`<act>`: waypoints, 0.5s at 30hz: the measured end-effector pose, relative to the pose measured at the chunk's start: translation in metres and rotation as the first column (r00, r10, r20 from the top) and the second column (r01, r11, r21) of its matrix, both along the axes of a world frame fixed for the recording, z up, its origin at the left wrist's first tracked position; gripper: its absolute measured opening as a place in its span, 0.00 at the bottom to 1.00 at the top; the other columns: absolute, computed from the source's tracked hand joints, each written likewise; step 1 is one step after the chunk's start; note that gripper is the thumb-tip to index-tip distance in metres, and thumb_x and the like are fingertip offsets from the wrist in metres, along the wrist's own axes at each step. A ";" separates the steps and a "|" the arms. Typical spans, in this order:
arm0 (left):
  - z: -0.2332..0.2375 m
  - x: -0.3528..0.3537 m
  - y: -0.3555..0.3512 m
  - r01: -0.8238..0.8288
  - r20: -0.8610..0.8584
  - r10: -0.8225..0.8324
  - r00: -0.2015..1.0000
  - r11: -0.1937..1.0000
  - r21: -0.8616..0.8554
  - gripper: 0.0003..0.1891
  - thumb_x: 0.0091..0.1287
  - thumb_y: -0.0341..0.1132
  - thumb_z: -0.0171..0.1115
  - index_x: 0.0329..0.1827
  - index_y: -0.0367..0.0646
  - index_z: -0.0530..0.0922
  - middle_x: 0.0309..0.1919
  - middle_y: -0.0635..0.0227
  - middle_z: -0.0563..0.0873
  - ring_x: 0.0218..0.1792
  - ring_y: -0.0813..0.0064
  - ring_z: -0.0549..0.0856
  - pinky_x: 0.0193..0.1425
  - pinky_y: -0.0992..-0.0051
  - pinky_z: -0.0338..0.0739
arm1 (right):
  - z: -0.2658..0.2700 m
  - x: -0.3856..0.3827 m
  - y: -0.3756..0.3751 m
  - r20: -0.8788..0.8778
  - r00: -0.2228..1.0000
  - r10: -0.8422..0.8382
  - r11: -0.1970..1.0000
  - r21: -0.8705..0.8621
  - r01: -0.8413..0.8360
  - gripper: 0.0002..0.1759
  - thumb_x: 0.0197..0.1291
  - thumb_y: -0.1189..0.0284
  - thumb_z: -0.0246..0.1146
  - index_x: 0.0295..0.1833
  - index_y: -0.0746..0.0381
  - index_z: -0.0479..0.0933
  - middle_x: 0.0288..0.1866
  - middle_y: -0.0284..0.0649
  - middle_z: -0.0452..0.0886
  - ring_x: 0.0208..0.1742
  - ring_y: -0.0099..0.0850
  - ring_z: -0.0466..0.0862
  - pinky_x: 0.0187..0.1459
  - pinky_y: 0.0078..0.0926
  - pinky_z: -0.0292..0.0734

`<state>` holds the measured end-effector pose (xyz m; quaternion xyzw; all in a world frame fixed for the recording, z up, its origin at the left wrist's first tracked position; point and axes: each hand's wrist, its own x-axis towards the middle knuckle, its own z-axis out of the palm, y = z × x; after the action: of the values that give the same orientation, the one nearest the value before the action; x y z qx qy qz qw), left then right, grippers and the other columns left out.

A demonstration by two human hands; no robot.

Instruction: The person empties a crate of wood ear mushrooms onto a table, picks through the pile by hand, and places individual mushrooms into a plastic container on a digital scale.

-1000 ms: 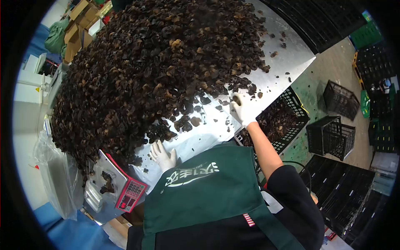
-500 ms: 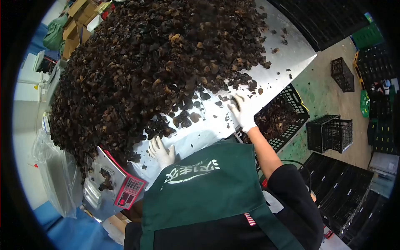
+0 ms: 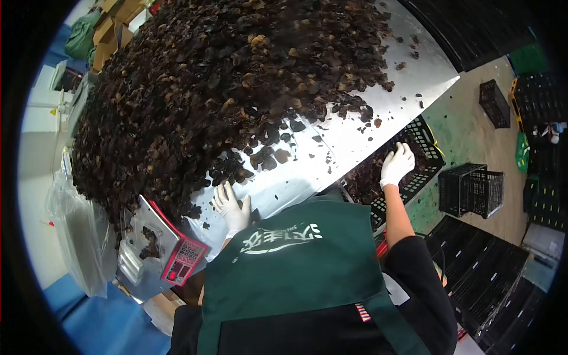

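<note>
A large heap of dark brown dried fungus pieces, like wood ear, covers most of the metal table. My left hand, in a white glove, rests at the heap's near edge with its fingers apart, close to some loose pieces. My right hand, gloved too, is over the black crate beside the table. Its fingers are slightly bent, thumb apart, and I see nothing held in them. More dark pieces lie inside that crate.
At the left stands a red-framed scale with a clear tray, near plastic bags. Black crates stand on the floor to the right, with stacked crates nearer me. Cardboard boxes are at the far left.
My right hand has moved right, from the scattered pieces near the table's edge to over the crate. My left hand stays at nearly the same place. The view has shifted slightly.
</note>
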<state>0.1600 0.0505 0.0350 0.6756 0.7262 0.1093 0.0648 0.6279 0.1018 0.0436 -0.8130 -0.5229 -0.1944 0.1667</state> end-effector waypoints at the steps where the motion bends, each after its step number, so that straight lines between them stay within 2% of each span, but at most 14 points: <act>1: 0.000 0.001 0.001 -0.010 -0.003 0.010 1.000 1.000 0.002 0.43 0.56 0.46 0.67 0.73 0.38 0.60 0.70 0.49 0.61 0.73 0.48 0.55 0.75 0.45 0.43 | 0.005 -0.004 0.004 0.076 0.996 -0.042 0.996 0.085 0.036 0.11 0.52 0.76 0.61 0.44 0.61 0.79 0.49 0.40 0.81 0.50 0.44 0.79 0.49 0.43 0.74; 2: 0.001 0.002 0.001 -0.006 -0.004 0.006 1.000 1.000 0.006 0.43 0.56 0.46 0.67 0.73 0.38 0.60 0.70 0.49 0.61 0.73 0.48 0.55 0.75 0.45 0.43 | 0.006 -0.012 0.015 -0.210 0.976 0.057 0.997 0.057 -0.046 0.11 0.55 0.73 0.61 0.44 0.60 0.80 0.47 0.42 0.82 0.51 0.45 0.79 0.51 0.43 0.73; 3: 0.002 0.002 0.000 0.000 -0.007 0.000 1.000 1.000 0.005 0.43 0.57 0.46 0.66 0.73 0.37 0.59 0.70 0.49 0.60 0.73 0.48 0.55 0.75 0.45 0.43 | 0.028 -0.042 0.025 -0.416 0.907 0.069 0.992 -0.069 -0.107 0.09 0.57 0.71 0.61 0.44 0.58 0.80 0.45 0.44 0.82 0.50 0.44 0.80 0.50 0.42 0.74; 4: 0.002 0.002 0.001 0.005 -0.015 -0.005 1.000 1.000 0.004 0.43 0.57 0.46 0.66 0.73 0.37 0.59 0.70 0.49 0.60 0.72 0.47 0.55 0.75 0.45 0.43 | 0.007 -0.058 0.032 -0.541 0.807 0.235 0.966 0.036 -0.257 0.12 0.56 0.72 0.64 0.48 0.59 0.81 0.40 0.49 0.83 0.45 0.46 0.81 0.48 0.38 0.77; 5: 0.003 0.003 0.001 -0.005 -0.017 0.005 1.000 1.000 0.001 0.43 0.57 0.46 0.66 0.73 0.37 0.59 0.70 0.49 0.60 0.72 0.47 0.55 0.75 0.45 0.43 | -0.011 -0.073 0.037 -0.507 0.768 0.391 0.910 0.084 -0.407 0.13 0.56 0.67 0.67 0.46 0.59 0.82 0.39 0.47 0.84 0.43 0.43 0.82 0.45 0.36 0.77; 6: 0.006 0.003 0.002 0.001 -0.010 -0.001 1.000 1.000 -0.010 0.43 0.58 0.46 0.66 0.73 0.37 0.58 0.70 0.49 0.60 0.72 0.47 0.55 0.75 0.45 0.42 | -0.004 -0.093 0.042 -0.737 0.638 0.224 0.889 -0.113 -0.443 0.17 0.52 0.63 0.70 0.46 0.59 0.82 0.36 0.46 0.83 0.40 0.40 0.82 0.44 0.34 0.77; 7: 0.008 0.003 0.001 0.004 -0.004 -0.004 1.000 1.000 -0.022 0.42 0.58 0.46 0.65 0.73 0.37 0.58 0.70 0.49 0.60 0.73 0.47 0.54 0.75 0.45 0.42 | -0.001 -0.111 0.042 -0.732 0.643 0.225 0.897 -0.103 -0.430 0.16 0.50 0.62 0.72 0.40 0.61 0.81 0.32 0.43 0.81 0.36 0.35 0.81 0.42 0.34 0.76; 9: 0.011 0.005 0.000 -0.006 -0.023 0.005 1.000 0.999 -0.047 0.43 0.60 0.48 0.64 0.74 0.35 0.57 0.71 0.48 0.59 0.74 0.47 0.53 0.75 0.44 0.39 | 0.010 -0.119 0.045 -0.811 0.582 0.061 0.842 -0.271 -0.467 0.15 0.50 0.64 0.73 0.34 0.62 0.78 0.26 0.39 0.78 0.31 0.32 0.78 0.37 0.33 0.74; 11: 0.007 0.006 -0.003 -0.009 -0.068 0.007 0.998 0.999 -0.030 0.43 0.60 0.50 0.63 0.74 0.34 0.57 0.72 0.48 0.58 0.74 0.47 0.52 0.75 0.43 0.38 | 0.003 -0.105 0.050 -0.800 0.600 -0.008 0.708 -0.428 -0.562 0.15 0.50 0.64 0.73 0.30 0.62 0.76 0.22 0.36 0.75 0.25 0.29 0.76 0.32 0.31 0.72; 12: 0.005 0.005 -0.003 -0.012 -0.075 0.009 0.997 0.999 -0.035 0.43 0.60 0.50 0.62 0.73 0.33 0.58 0.72 0.48 0.59 0.75 0.48 0.52 0.75 0.42 0.37 | -0.002 -0.098 0.049 -0.869 0.492 -0.050 0.732 -0.368 -0.574 0.14 0.51 0.65 0.73 0.29 0.62 0.76 0.20 0.35 0.74 0.22 0.27 0.74 0.29 0.29 0.71; 13: 0.006 0.005 -0.003 -0.013 -0.066 0.010 0.998 0.999 -0.033 0.43 0.60 0.50 0.63 0.73 0.33 0.58 0.71 0.48 0.60 0.75 0.48 0.52 0.75 0.42 0.37 | 0.005 -0.094 0.050 -0.856 0.510 -0.078 0.727 -0.399 -0.559 0.14 0.53 0.65 0.71 0.27 0.62 0.75 0.19 0.36 0.74 0.22 0.25 0.73 0.28 0.28 0.70; 15: 0.007 0.004 -0.004 -0.010 -0.029 0.010 1.000 1.000 -0.007 0.42 0.60 0.50 0.63 0.73 0.34 0.59 0.71 0.48 0.61 0.75 0.48 0.52 0.76 0.43 0.38 | -0.003 -0.089 0.049 -0.808 0.589 0.013 0.755 -0.379 -0.535 0.14 0.54 0.65 0.71 0.27 0.63 0.76 0.19 0.36 0.74 0.23 0.26 0.73 0.28 0.30 0.70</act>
<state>0.1640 0.0463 0.0422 0.6731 0.7309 0.0973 0.0562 0.5385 0.1508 0.0410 -0.7277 -0.5602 0.3699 0.1408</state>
